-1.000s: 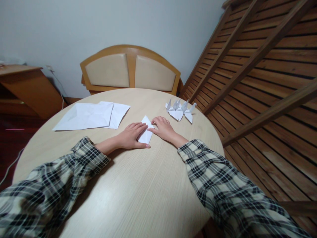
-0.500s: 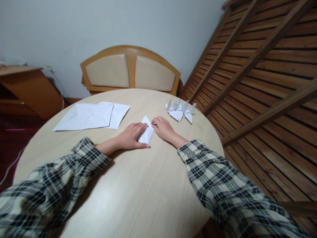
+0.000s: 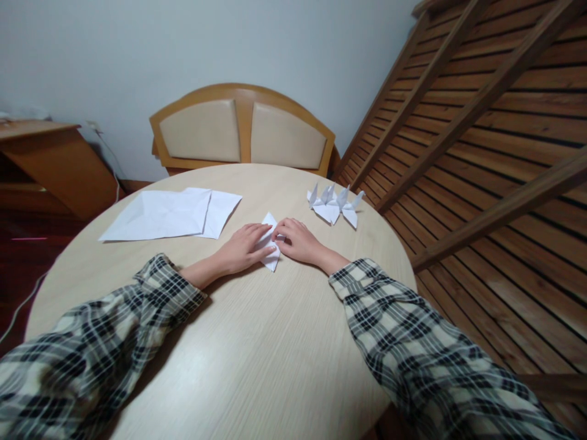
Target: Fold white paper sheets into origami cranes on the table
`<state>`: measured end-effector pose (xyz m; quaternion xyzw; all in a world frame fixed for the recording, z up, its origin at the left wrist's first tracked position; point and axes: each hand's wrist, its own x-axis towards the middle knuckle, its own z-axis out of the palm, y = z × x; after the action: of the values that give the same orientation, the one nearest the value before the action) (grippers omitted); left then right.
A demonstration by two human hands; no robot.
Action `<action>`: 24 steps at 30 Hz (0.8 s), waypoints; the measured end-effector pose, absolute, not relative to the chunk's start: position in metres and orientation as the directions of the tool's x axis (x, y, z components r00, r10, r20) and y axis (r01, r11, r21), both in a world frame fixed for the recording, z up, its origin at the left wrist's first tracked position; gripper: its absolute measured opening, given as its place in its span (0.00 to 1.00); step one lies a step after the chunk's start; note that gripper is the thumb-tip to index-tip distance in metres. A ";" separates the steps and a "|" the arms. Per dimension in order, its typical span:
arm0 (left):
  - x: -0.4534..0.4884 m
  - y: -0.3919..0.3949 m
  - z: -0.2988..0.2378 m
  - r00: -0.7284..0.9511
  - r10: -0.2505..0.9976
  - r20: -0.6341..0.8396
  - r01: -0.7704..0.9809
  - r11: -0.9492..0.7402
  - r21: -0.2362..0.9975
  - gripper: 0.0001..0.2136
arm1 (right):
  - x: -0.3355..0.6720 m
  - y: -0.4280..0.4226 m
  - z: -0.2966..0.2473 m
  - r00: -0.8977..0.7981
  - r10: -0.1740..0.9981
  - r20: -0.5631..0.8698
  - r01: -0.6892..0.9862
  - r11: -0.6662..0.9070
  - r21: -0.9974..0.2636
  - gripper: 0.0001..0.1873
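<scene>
A small piece of folded white paper (image 3: 271, 261), pointed at its far and near ends, lies on the table between my hands. My left hand (image 3: 241, 247) rests over its left side, fingers stretched out and thumb lying across the paper. From the right, my right hand (image 3: 299, 239) reaches onto the paper with fingers curled and tips pinched at its right edge. The middle of the paper is partly hidden under my fingers.
Several white origami cranes (image 3: 334, 205) stand in a cluster at the right of the round table (image 3: 257, 366). Larger creased white paper sheets (image 3: 156, 215) lie at the left. Beyond are a padded headboard (image 3: 245, 128), a wooden desk (image 3: 50, 159) and slatted wood panelling (image 3: 495, 183).
My right hand has moved slightly left, farther over the folded paper. My left thumb has shifted up from the paper's near end onto its middle.
</scene>
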<state>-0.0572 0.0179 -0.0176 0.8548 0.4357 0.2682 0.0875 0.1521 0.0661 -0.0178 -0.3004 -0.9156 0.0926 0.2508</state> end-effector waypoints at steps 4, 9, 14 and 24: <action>-0.056 0.019 -0.009 0.306 0.826 0.474 0.737 -0.521 0.431 0.22 | 0.152 0.065 -0.016 -0.694 0.614 0.375 0.519 0.788 -0.330 0.07; -0.057 0.019 -0.003 0.087 0.892 0.444 0.864 -0.290 0.412 0.23 | 0.152 0.064 -0.015 -0.693 0.631 0.349 0.533 0.774 -0.341 0.07; -0.057 0.016 -0.001 0.011 0.929 0.370 0.890 -0.178 0.420 0.23 | 0.152 0.065 -0.016 -0.690 0.630 0.356 0.530 0.775 -0.343 0.07; -0.058 0.019 -0.006 -0.024 0.921 0.390 0.725 -0.252 0.641 0.18 | 0.153 0.064 -0.015 -0.695 0.631 0.345 0.531 0.774 -0.345 0.08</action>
<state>-0.0580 0.0190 -0.0056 0.6872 0.5986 0.3922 0.1247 0.1534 0.0640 -0.0153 -0.3179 -0.9140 0.1096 0.2271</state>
